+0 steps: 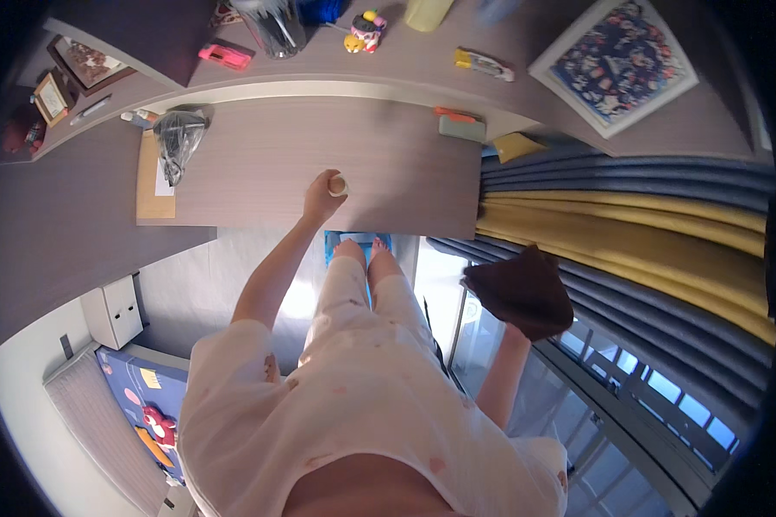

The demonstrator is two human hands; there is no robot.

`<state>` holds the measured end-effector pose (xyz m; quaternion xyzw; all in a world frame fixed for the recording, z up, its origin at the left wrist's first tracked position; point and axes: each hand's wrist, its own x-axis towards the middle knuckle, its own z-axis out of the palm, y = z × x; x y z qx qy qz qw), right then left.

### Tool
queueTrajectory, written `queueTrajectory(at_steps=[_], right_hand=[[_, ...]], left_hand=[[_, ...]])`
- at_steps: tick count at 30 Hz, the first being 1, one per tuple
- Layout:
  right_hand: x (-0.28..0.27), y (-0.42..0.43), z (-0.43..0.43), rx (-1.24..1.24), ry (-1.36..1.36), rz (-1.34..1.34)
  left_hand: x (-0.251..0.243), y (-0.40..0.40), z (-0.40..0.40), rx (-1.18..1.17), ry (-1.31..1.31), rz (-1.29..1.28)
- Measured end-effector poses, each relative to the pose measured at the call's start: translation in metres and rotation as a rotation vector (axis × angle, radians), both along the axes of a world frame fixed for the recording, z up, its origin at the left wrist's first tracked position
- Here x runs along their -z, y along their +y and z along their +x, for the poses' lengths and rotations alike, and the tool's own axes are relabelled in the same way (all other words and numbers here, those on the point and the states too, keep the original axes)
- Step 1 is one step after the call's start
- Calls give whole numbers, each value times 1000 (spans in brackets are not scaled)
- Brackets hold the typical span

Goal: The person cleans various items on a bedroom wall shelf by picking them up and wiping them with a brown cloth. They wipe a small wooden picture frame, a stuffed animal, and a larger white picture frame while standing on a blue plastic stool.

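My left hand (322, 200) is over the front half of the wooden-toned desk (258, 155), fingers wrapped around a small white cup-like container (344, 187). Its round opening faces up and looks light brown inside; I cannot tell what that is. Off to the right, beside the curtain, my right hand (517, 334) grips a dark brown cloth (524, 294). The bunched cloth is raised off the desk and hides most of the fingers.
A transparent plastic bag (180, 139) lies on the desk's left over a brown envelope (152, 207). At back right sits a grey-green case (462, 128). The shelf (323, 71) carries a toy figure (365, 33) and a picture frame (543, 71). Blue and yellow curtains (621, 223) hang right.
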<state>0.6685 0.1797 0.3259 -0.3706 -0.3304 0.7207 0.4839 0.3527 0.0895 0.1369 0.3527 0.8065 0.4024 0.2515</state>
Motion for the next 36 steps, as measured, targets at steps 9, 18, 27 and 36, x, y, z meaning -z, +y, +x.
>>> queueTrajectory(at_steps=[9,18,27,36], right_hand=[[125,-16,91,-106,250,-506],[126,-23,89,-28,274,-612],[91,-22,41,-13,-547,233],[146,-41,122,-93,257,-10]], left_hand=[[117,39,-15,2,-18,-142],[175,56,-25,-41,-18,-83],[176,61,-17,41,123,-70],[146,57,-10,-64,108,-172]])
